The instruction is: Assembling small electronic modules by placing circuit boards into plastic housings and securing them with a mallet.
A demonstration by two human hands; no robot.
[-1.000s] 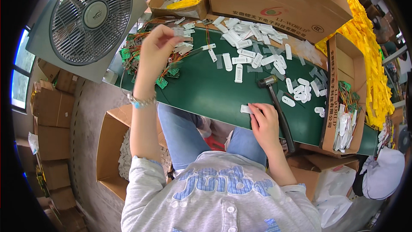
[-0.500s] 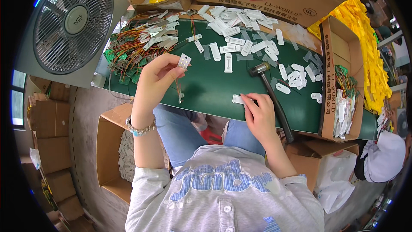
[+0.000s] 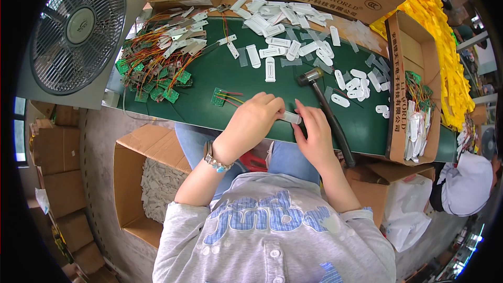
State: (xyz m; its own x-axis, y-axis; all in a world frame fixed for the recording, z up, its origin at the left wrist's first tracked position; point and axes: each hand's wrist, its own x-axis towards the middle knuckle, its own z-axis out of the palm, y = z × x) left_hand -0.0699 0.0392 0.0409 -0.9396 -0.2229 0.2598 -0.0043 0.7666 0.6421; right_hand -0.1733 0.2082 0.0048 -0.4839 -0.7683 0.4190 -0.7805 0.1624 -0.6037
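My left hand is closed at the table's near edge. Its fingertips grip the left end of a small whitish plastic casing. Thin red and yellow wires run from a green circuit board toward this hand; their far ends are hidden under it. My right hand is at the casing's other end, its thumb against the edge and its index finger raised apart. Whether a metal plate is under my left fingers cannot be seen. Several white plastic casings lie farther back on the green table.
A hammer lies right of my right hand. Wired circuit boards are heaped at the left, near a grey fan. A cardboard box with wired parts stands at the right. Small white caps and clear plastic strips are scattered behind.
My left hand has come down and right, from holding up a perforated metal plate with wires to meeting the casing by my right hand. The circuit board now rests on the table.
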